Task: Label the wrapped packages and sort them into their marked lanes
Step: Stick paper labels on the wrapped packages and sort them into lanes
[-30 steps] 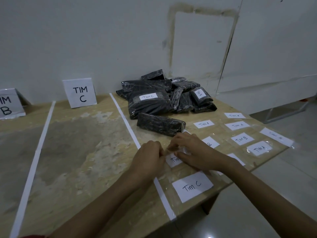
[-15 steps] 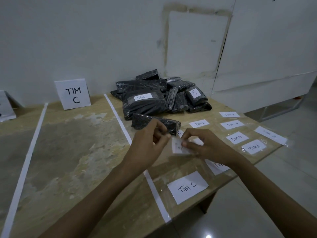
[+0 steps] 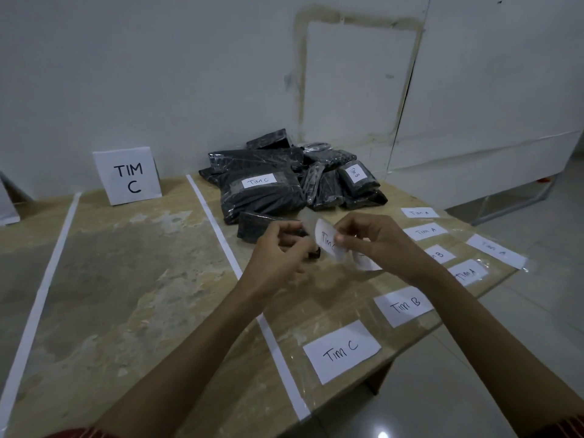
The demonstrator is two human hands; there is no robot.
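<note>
My right hand (image 3: 376,245) pinches a white paper label (image 3: 327,240) marked "TIM C" on clear tape, lifted off the table. My left hand (image 3: 279,254) is curled beside the label's left edge and seems to pinch the clear tape there. Just behind the hands lies a single black wrapped package (image 3: 256,226). Further back sits a pile of black wrapped packages (image 3: 284,184); one bears a "TIM C" label, another a "TIM B" label. A "TIM C" lane sign (image 3: 128,175) stands at the back of the lane to the left.
Several loose labels lie taped on the table at right: "TIM C" (image 3: 343,350), "TIM B" (image 3: 404,306), "TIM A" (image 3: 467,273). White tape strips (image 3: 221,235) mark the lanes. The table's right edge (image 3: 410,352) drops to a tiled floor. A wall stands behind.
The label has come off the table and now hangs upright between both hands, which have risen and moved toward the single package.
</note>
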